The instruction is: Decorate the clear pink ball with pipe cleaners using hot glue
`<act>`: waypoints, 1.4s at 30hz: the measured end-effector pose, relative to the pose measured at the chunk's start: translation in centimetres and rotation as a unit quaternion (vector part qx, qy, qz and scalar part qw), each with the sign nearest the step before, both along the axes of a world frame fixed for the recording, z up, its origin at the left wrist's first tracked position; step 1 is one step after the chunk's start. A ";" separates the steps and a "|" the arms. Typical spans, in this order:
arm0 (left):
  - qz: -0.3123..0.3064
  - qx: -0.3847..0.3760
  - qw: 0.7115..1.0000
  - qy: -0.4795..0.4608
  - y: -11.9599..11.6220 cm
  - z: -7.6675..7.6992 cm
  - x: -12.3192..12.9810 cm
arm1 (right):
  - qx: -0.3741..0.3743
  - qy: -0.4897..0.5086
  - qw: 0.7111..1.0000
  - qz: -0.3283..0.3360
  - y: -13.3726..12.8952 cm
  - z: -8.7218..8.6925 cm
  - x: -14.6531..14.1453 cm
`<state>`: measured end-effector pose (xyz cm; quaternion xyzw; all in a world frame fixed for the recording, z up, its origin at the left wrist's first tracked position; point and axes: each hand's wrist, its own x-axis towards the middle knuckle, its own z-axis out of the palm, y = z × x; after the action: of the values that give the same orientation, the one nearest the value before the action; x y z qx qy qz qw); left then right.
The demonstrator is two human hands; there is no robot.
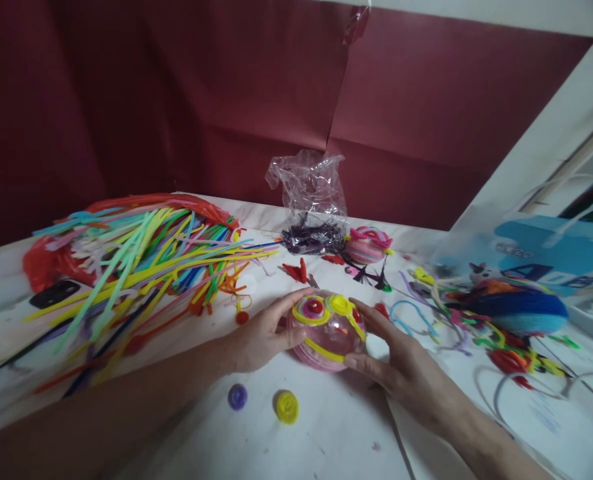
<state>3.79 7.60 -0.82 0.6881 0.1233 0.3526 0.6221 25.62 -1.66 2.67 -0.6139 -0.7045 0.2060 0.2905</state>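
A clear plastic ball (333, 339) sits on the white table in front of me, with pink around its lower part. Yellow pipe cleaner outlines two coiled red-centred circles on it, and a yellow coil (340, 305) lies between them. My left hand (263, 333) curls around the ball's left side, thumb toward the front. On the opposite side, my right hand (399, 353) grips it with the thumb at the lower front edge. Nearer to me lie a small purple coil (237, 397) and a larger yellow coil (287, 407).
A heap of colourful pipe cleaners (146, 260) spreads over the left, beside a black phone-like object (56, 293). Behind the ball are a clear plastic bag (311, 190) and a pink decorated ball (369, 247). A blue striped ball (521, 310) and a carrier bag (541, 247) stand right.
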 end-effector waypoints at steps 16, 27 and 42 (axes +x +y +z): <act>0.012 -0.005 1.000 0.011 0.1 -0.1 0.0 | 0.013 0.007 1.000 0.006 0.1 -0.1 0.3; -0.007 -0.022 1.000 0.000 -0.2 0.3 0.1 | 0.016 0.013 1.000 0.007 0.2 -0.4 0.3; 0.002 -0.024 1.000 -0.002 -0.1 0.1 0.0 | 0.021 0.002 1.000 -0.001 0.0 -0.4 0.3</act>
<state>3.79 7.47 -0.76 0.6720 0.1324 0.3522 0.6379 25.90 -1.64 2.28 -0.6078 -0.7076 0.1917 0.3051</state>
